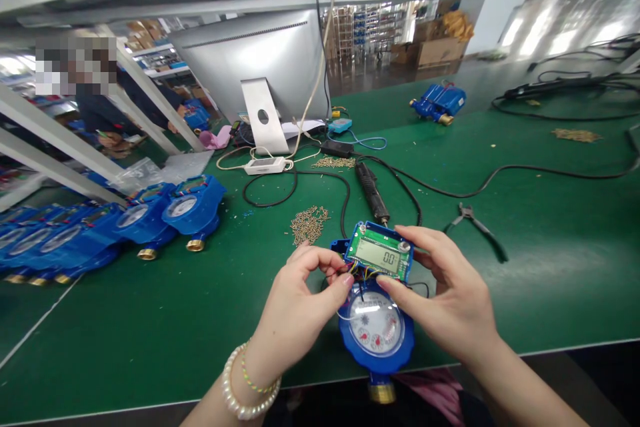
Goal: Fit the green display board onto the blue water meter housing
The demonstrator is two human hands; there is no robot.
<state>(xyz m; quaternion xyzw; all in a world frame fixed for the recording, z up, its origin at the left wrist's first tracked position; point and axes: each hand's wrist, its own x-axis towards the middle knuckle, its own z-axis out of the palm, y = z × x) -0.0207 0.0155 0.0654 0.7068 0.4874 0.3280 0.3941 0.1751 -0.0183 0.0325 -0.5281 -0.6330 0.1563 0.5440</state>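
A blue water meter (350, 343) with a round dial and brass end lies at the bench's front edge. Above its dial sits a circuit board (379, 252) in a blue housing, its display reading 0.0. My right hand (447, 290) grips this board by its right side, thumb at the lower edge and fingers at the upper corner. At the lower left of the board, my left hand (307, 293) pinches thin coloured wires (354, 268) between thumb and fingers. Part of the wiring is hidden behind my fingertips.
Behind the board lies a black electric screwdriver (371, 192), with pliers (473, 219) to its right. Small screws (309, 224) are heaped nearby. Several meters (194, 210) line the left side. A monitor (255, 67) stands behind; another person (107, 107) works beyond the frame posts.
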